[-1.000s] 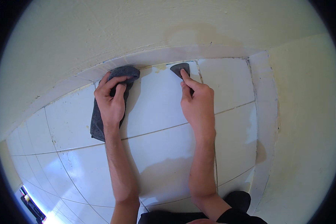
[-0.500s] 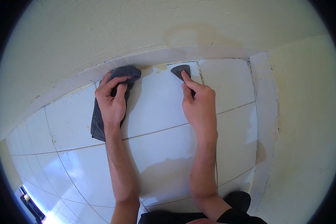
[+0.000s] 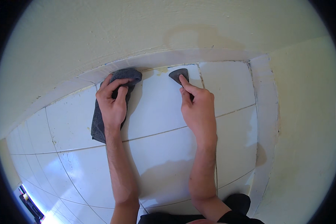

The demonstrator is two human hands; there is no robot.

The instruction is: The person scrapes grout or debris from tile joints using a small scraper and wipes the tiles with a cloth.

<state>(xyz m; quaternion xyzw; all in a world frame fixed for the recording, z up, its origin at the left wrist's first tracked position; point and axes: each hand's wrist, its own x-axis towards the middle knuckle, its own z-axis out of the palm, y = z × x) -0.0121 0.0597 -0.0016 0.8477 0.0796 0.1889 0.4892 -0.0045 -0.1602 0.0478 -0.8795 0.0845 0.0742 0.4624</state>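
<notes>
My left hand (image 3: pixel 112 102) is closed on a dark grey cloth (image 3: pixel 98 125), bunched at the top and hanging down flat along the tiles past my wrist. In my right hand (image 3: pixel 198 110) is a dark scraper (image 3: pixel 178 75) with a flared blade, its handle mostly hidden in my fist. My index finger presses along the blade, which lies on a white floor tile (image 3: pixel 156 112) near the wall skirting. Left of the blade, a yellowish patch of residue (image 3: pixel 162 70) clings to the tile's far edge.
A tiled skirting (image 3: pixel 145 61) runs along the foot of the cream wall (image 3: pixel 138 30). At the right, another wall (image 3: pixel 298 123) meets it in a corner. A dark foot (image 3: pixel 237 203) shows at the lower right, and bright light falls from the lower left.
The scraper blade has shifted slightly left relative to the grout line and a little away from the skirting. My left hand and the cloth stay in nearly the same place.
</notes>
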